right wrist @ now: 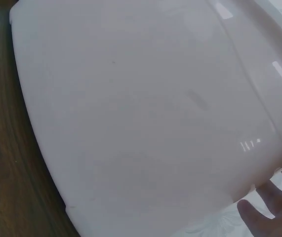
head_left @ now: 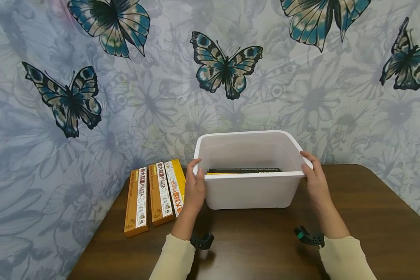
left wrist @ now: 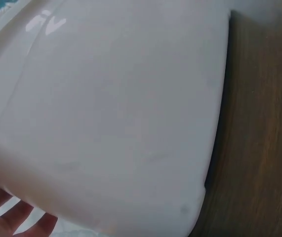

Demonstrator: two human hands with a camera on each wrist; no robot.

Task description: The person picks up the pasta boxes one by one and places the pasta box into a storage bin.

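Note:
A white plastic tub (head_left: 252, 192) stands on the table near the wall. My left hand (head_left: 195, 186) grips its left end at the rim, thumb over the edge and fingers along the outside. At the opposite end, my right hand (head_left: 315, 181) holds the rim in the same way. Inside lies a dark-edged flat item (head_left: 245, 170) with a yellow strip below it, mostly hidden by the front wall. The left wrist view shows left fingers (left wrist: 20, 215) at the tub's outer side; right fingers (right wrist: 271, 205) appear likewise in the right wrist view.
Three orange and white boxes marked PASTA (head_left: 135, 202) (head_left: 162, 194) (head_left: 175, 182) lie side by side left of the tub. The brown wooden table (head_left: 252, 245) meets a butterfly-patterned wall (head_left: 161, 109). Black bands (head_left: 203, 241) (head_left: 309, 238) hang below both wrists.

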